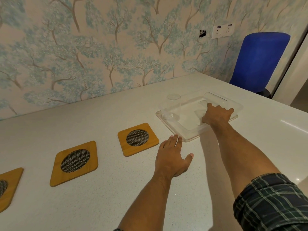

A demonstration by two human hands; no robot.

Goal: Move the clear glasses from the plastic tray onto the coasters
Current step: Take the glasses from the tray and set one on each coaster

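A clear plastic tray [186,134] lies on the white table at the right. One clear glass [173,105] stands upright in its far left corner. A second clear glass [200,112] stands mid-tray, and my right hand [217,116] is wrapped around it from the right. My left hand [171,157] rests flat and open on the table, fingertips touching the tray's near corner. Three wooden coasters with dark mesh centres lie in a row to the left: the nearest to the tray [138,139], a middle one [74,162], and one cut off by the left edge [6,187]. All are bare.
A blue chair [260,60] stands past the table's far right corner. The wallpapered wall [100,55] runs along the table's back edge, with a socket plate [222,30] on it. The table's right edge drops off just beyond the tray.
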